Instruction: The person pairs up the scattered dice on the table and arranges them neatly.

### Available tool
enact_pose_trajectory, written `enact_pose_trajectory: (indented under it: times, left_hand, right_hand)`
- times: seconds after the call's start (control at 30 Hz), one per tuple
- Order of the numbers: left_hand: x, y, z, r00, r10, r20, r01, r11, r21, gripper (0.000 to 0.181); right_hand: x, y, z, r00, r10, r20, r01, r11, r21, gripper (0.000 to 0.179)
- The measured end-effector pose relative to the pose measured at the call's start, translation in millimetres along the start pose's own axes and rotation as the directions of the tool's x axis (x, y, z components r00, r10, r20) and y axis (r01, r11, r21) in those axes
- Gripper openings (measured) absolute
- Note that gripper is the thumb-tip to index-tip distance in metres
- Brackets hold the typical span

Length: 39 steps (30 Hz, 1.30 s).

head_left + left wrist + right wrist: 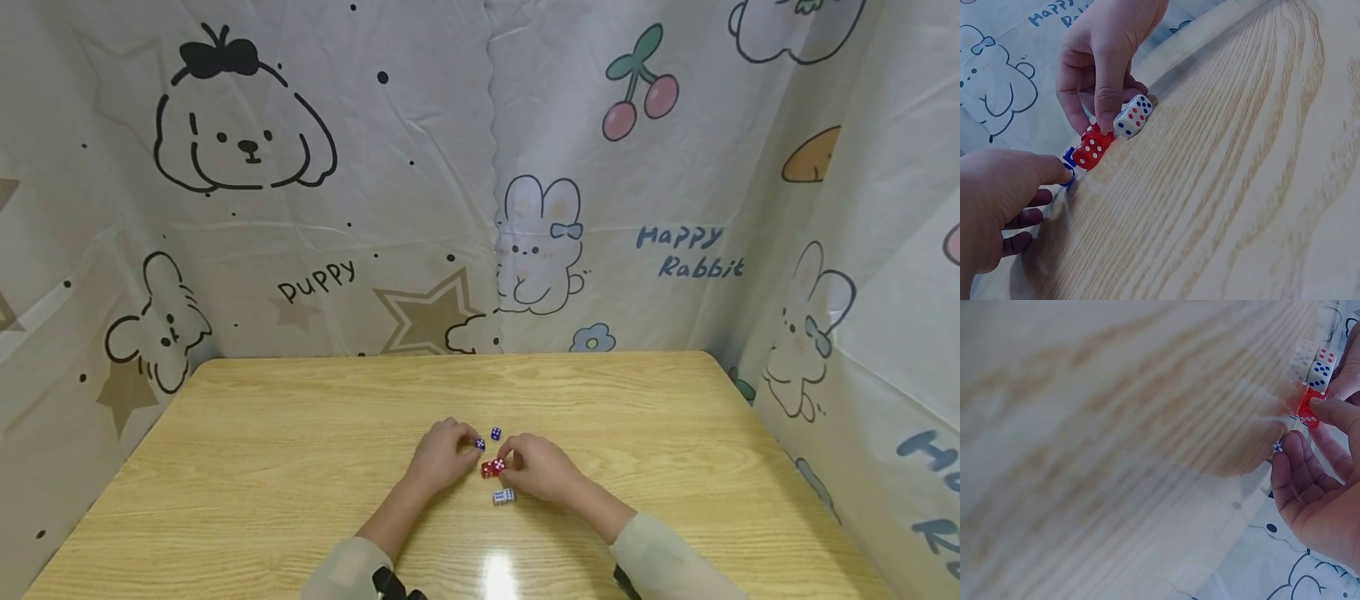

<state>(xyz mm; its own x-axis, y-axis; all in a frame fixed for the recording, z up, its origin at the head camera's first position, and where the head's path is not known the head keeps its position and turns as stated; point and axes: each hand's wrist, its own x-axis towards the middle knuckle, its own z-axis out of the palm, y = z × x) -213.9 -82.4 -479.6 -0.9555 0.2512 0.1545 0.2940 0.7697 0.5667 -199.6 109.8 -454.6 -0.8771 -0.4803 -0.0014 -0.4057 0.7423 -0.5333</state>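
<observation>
Just left of the small group of dice, my left hand (444,454) pinches a blue die (480,445) between thumb and fingertips. A second blue die (496,433) lies slightly farther off and to the right. My right hand (542,468) pinches a red die (499,464) from the right side. Up against it on the left is another red die (487,470). Nearer to me, two white dice (504,497) sit side by side. In the left wrist view the white dice (1133,116) show blue and red pips, beside the red dice (1092,147).
The light wood table (300,433) stretches out on both sides of the dice. Printed cloth (420,208) hangs behind it and at its sides. Pale sleeves (667,554) cover my forearms, and a bright reflection shows on the table near me.
</observation>
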Motion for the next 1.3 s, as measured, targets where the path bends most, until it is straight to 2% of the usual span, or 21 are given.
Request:
enact_pose_trajectory:
  times: [0.4, 0.87, 1.3]
  left_hand:
    - [2.0, -3.4, 1.2, 1.0, 0.009, -0.008, -0.009, 1.0, 0.009, 0.016]
    - [-0.4, -1.9, 0.3, 1.0, 0.005, -0.004, -0.005, 1.0, 0.008, 0.017]
    - [-0.5, -1.9, 1.3, 1.0, -0.001, 0.002, 0.001, 1.0, 0.008, 0.018]
  right_hand:
    - [2.8, 2.4, 0.8, 0.999, -0.033, -0.013, 0.033, 0.999, -0.013, 0.021]
    - [0.7, 1.2, -1.6, 1.0, -0.007, 0.02, 0.006, 1.0, 0.023, 0.025]
    - [2.1, 5.9, -1.2, 1.0, 0.01, 0.006, -0.01, 0.998, 0.061, 0.024]
